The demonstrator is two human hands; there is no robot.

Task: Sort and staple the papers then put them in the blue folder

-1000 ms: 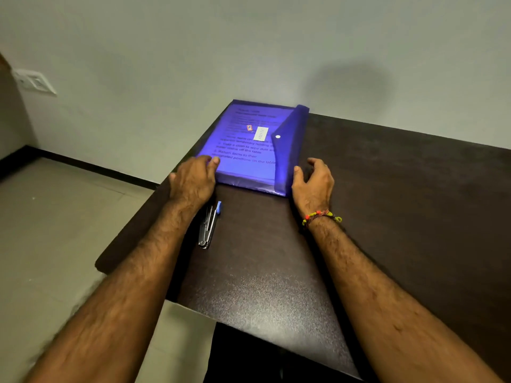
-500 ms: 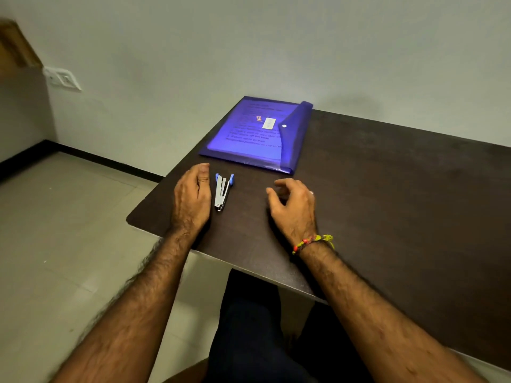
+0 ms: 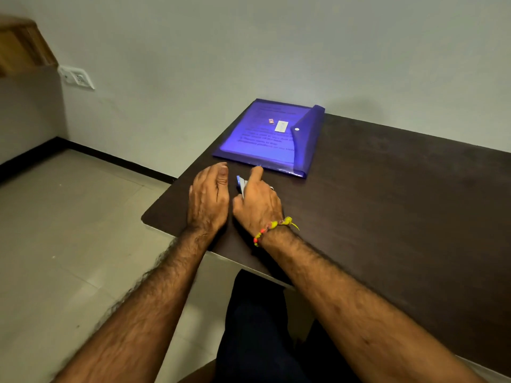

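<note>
Moved across onto the stapler (image 3: 241, 184) now, right hand (image 3: 258, 201), fingers curling over it near the table's left edge; left hand (image 3: 208, 199) alongside, relaxed, holding nothing. Blue folder (image 3: 272, 138) snapped shut at the far left corner, papers (image 3: 265, 139) inside. Best lifted clear, not dragged.

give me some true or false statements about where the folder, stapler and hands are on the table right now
1. The blue folder lies flat at the table's far corner with printed papers inside. True.
2. The folder's flap stands wide open. False: it is folded over, snap showing.
3. The right hand is over the stapler, hiding most of it. True.
4. The left hand rests on the folder. False: it is on the table beside the stapler, apart from the folder.
5. A beaded bracelet is on the left wrist. False: the right.
</note>
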